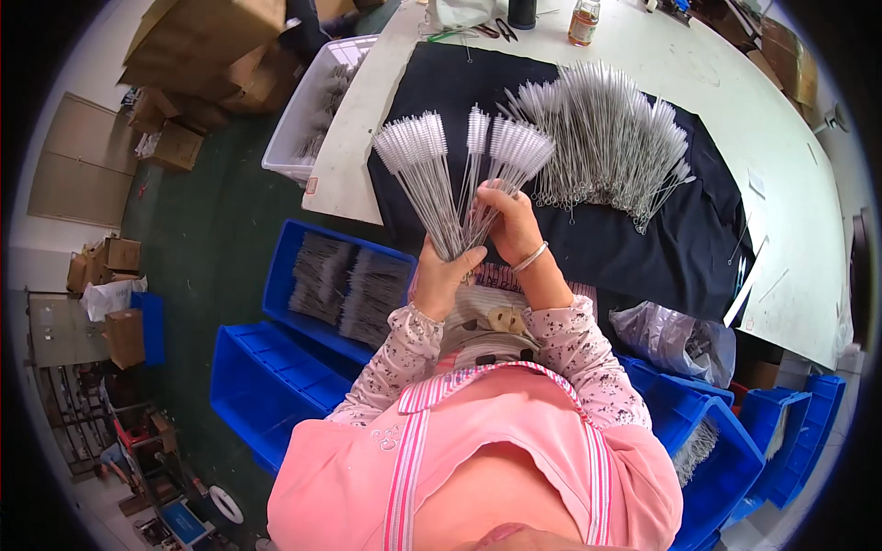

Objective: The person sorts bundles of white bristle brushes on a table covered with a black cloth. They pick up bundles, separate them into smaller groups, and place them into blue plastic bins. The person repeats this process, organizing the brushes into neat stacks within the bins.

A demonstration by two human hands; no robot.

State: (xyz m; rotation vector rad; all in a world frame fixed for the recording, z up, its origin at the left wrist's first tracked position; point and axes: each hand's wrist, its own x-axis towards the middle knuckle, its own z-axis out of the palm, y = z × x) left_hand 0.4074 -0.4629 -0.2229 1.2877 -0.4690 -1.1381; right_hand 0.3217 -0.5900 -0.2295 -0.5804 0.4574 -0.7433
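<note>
My left hand (443, 280) is closed around the wire stems of a bundle of thin brushes (413, 147) with white bristle heads pointing up and away. Beside it, my right hand (510, 220) grips another bundle of the same brushes (520, 147), its fingers wrapped on the stems. A small cluster of brushes (477, 130) stands between the two fans; which hand holds it I cannot tell. The stems converge where my hands nearly meet. A large pile of brushes (597, 138) lies on the dark cloth (441, 83) to the right, loop ends toward me.
The white table (717, 83) carries a glass bottle (583, 23) and scissors (505, 29) at its far side. A white bin (289, 147) and blue bins (276, 275) of brushes stand left. Right are more blue bins (735, 450) and a plastic bag (675, 340).
</note>
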